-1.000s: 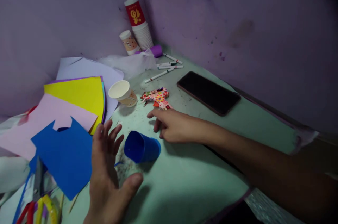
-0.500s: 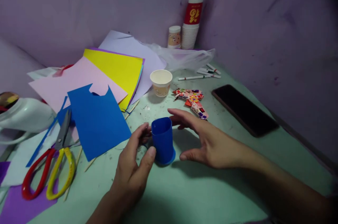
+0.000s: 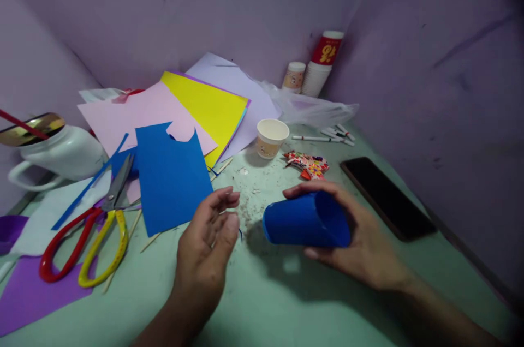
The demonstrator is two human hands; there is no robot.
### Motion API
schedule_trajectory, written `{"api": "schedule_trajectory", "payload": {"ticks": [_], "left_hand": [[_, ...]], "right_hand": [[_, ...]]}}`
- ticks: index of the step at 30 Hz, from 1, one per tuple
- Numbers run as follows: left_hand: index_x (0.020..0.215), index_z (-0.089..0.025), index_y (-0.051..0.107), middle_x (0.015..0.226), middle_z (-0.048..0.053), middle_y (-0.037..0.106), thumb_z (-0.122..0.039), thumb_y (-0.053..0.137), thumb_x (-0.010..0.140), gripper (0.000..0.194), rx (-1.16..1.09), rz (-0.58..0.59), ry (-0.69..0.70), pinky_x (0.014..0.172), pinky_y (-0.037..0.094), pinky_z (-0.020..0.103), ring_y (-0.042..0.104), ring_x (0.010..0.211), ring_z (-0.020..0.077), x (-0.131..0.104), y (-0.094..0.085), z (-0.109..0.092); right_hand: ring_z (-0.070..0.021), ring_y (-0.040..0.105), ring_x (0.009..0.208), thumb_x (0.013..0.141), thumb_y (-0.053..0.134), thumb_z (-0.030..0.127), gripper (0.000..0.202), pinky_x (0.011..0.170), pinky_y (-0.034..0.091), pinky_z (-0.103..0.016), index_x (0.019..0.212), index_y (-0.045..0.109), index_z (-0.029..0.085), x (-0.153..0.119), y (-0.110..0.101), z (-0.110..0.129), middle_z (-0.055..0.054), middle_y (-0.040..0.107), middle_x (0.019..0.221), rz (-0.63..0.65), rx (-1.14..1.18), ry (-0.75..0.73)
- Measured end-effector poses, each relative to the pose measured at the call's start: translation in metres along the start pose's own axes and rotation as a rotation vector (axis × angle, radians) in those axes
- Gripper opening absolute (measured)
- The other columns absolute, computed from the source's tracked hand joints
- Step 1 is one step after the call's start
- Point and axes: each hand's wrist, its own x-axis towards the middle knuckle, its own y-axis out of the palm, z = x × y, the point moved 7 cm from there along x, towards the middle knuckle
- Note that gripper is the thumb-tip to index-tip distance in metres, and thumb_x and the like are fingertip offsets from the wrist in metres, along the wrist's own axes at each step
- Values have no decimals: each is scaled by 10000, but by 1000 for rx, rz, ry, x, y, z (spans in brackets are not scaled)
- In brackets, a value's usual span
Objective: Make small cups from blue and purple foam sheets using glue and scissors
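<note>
Tipped on its side above the table, a blue paper cup (image 3: 292, 220) is gripped by my right hand (image 3: 364, 243), thumb below and fingers over the top. Its open mouth faces right, toward my palm, and its closed base points left. My left hand (image 3: 208, 249) is apart from the cup, fingers loosely curved with a gap to the thumb and nothing held. Just beyond my left hand lies a cut blue sheet (image 3: 174, 183) with a rounded notch in its far edge. Behind the cup is a flower-patterned folded piece (image 3: 309, 164).
Scissors (image 3: 117, 194) with red and yellow handles lie at left, near a white mug (image 3: 65, 153) on its side. A small paper cup (image 3: 272, 139) stands mid-table. A phone (image 3: 387, 197) rests at right. Pens (image 3: 317, 138), a plastic bag (image 3: 307, 109) and stacked cups (image 3: 317, 78) are farther back.
My right hand has taken hold of the blue cup, lifted it and tipped it onto its side toward the right. My left hand has come away from it. The view has shifted.
</note>
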Motion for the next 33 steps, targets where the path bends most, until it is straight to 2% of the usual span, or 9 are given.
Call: {"api": "schedule_trajectory", "payload": {"ticks": [2, 5, 10, 17, 20, 24, 26, 30, 33], "left_hand": [[1120, -179, 574, 1121, 110, 661, -374, 575, 835, 345, -324, 24, -212, 887, 478, 381, 603, 1065, 260, 3, 5, 10], [1149, -87, 541, 1093, 175, 665, -354, 461, 888, 382, -686, 169, -517, 947, 439, 423, 610, 1065, 283, -1, 26, 20], [1232, -51, 515, 1116, 168, 659, -435, 381, 915, 516, -868, 290, -753, 1018, 372, 399, 594, 1097, 272, -17, 46, 27], [1218, -80, 555, 1144, 147, 663, -486, 418, 899, 535, -895, 295, -818, 998, 396, 382, 561, 1162, 270, -26, 49, 34], [1224, -90, 552, 1127, 138, 674, -496, 419, 897, 538, -901, 309, -816, 995, 393, 379, 591, 1119, 263, -27, 51, 34], [1253, -95, 525, 1077, 141, 688, -501, 383, 905, 554, -901, 321, -823, 980, 395, 397, 627, 1046, 270, -27, 52, 32], [1266, -93, 511, 1058, 143, 689, -487, 363, 913, 550, -892, 320, -826, 988, 382, 407, 625, 1044, 273, -27, 52, 31], [1266, -86, 512, 1006, 138, 692, -460, 339, 921, 537, -868, 336, -831, 1039, 317, 394, 601, 1082, 261, -28, 53, 31], [1251, -84, 526, 999, 140, 688, -459, 355, 916, 531, -872, 350, -803, 1061, 284, 390, 580, 1110, 262, -28, 54, 30]], "right_hand": [[-214, 608, 1088, 645, 818, 279, 621, 918, 516, -320, 1179, 505, 333, -2, -5, 4, -15, 640, 1163, -52, 11, -46], [-215, 621, 1084, 674, 800, 281, 595, 940, 516, -326, 1185, 497, 329, -7, 3, 9, -24, 649, 1160, -42, 49, -132], [-249, 613, 1113, 726, 719, 172, 566, 978, 507, -417, 1204, 464, 339, -16, 28, 17, -43, 630, 1186, 38, 145, -255], [-267, 589, 1160, 670, 685, 91, 676, 1010, 481, -441, 1235, 438, 370, -17, 48, 22, -35, 618, 1229, 179, 120, -264], [-302, 626, 1106, 647, 746, 153, 755, 971, 511, -442, 1294, 411, 352, -20, 47, 16, -58, 642, 1196, 176, 58, -240], [-320, 662, 1033, 657, 770, 299, 938, 916, 549, -428, 1433, 246, 354, -24, 43, 11, -66, 666, 1153, 114, 24, -246], [-316, 661, 1032, 673, 758, 371, 866, 922, 546, -428, 1411, 306, 361, -22, 45, 11, -61, 667, 1156, 130, 22, -261], [-270, 665, 1030, 792, 644, 475, 477, 928, 538, -426, 1241, 504, 395, -12, 56, 9, -24, 691, 1128, 232, 55, -374], [-224, 681, 1006, 892, 524, 438, 329, 875, 569, -381, 1221, 508, 425, -7, 58, -2, 8, 718, 1076, 177, 106, -488]]}}
